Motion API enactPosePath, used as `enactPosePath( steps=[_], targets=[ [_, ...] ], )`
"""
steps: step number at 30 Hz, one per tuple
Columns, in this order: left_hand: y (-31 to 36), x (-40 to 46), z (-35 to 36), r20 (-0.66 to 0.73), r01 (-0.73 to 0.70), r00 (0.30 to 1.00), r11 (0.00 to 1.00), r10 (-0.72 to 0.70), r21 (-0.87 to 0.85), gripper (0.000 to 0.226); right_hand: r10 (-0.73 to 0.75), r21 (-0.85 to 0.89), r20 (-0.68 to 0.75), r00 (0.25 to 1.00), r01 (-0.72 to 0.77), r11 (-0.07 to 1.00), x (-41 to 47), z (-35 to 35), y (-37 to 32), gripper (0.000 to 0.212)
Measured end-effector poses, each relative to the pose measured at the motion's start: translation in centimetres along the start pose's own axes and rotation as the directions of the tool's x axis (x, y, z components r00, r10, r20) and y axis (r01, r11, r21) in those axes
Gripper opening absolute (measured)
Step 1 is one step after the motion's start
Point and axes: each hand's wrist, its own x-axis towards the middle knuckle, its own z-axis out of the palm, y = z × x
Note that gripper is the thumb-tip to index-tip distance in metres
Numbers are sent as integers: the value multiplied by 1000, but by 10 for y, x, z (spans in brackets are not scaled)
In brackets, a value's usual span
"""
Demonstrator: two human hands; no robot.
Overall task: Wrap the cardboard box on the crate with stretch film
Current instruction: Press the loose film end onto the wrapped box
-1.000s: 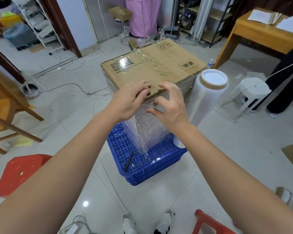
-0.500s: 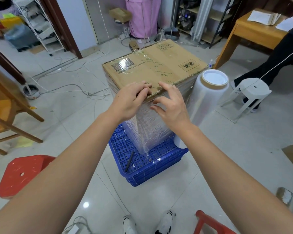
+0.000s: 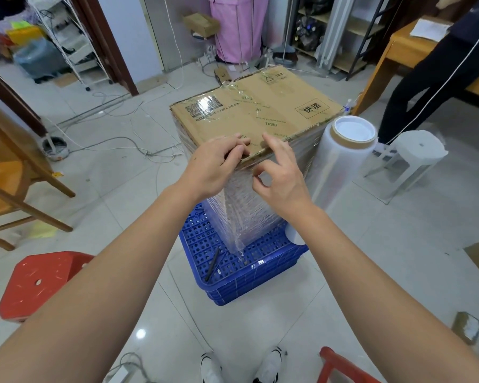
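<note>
Where the box (image 3: pixel 256 117) stands on the blue crate (image 3: pixel 234 268), the head view shows its sides already banded in film (image 3: pixel 256 205), while most of the top is bare cardboard with a few clear strips across it. Both hands work the near top corner. The left hand (image 3: pixel 215 164) has its fingers curled over the edge, pressing down there — whether it pinches a film end I cannot tell. The right hand (image 3: pixel 278 175) hovers at the same corner with forefinger out and thumb bent toward the other fingers, a narrow grip with nothing clearly in it. The roll (image 3: pixel 340 167) stands upright just beside the box's right side, its foot at the crate's edge.

Film this thin is likely limp, stretchy and clingy; it should tear or bunch if grabbed loosely, so the loose end wants a flat pinch at the corner. The box looks stiff, steadied best at its edges. The roll is best taken by its cardboard core.
</note>
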Motion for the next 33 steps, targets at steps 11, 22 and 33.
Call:
enactPosePath(
  steps=[11,22,33],
  targets=[
    [1,-1,0,-9,-3,1000,1000,3,-6,32,3,-43,86,996,1,999,-1,2,2,27],
    [3,-2,0,-11,11,1000,1000,-11,-24,29,116,-3,62,991,-116,993,-1,8,-8,20],
    [2,-2,0,0,-12,1000,1000,12,-29,29,55,100,-49,997,-49,994,-7,3,-11,18]
  ],
)
